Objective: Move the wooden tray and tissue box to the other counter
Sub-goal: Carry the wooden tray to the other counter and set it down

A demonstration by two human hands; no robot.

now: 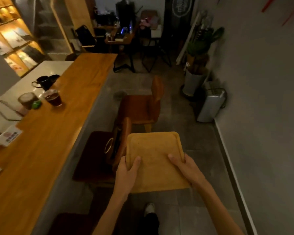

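The person carries the wooden tray in the air in front of the body, above the grey floor of the aisle and not over any desk. The left hand grips the near left edge and the right hand grips the near right edge. On each side the thumb lies on the top face and the fingers are closed around the rim from below, so both hands hold the tray firmly.

The step in hand is, I judge, to bring the tray to the other desk. To do it well, the person should keep the tray level, keep both grips equal, and pass clear of the wooden chairs that stand just ahead along the aisle. The long wooden desk runs at the left, with two glasses and dark cups on it. If this is the goal, the tray should go down on a bare part, away from the drinks.

The tray is nearly square, only a little longer than wide. Its long axis points away from the person, down the aisle, and the far edge tilts slightly to the right. The open face looks up.

The tissue box is not visible here.
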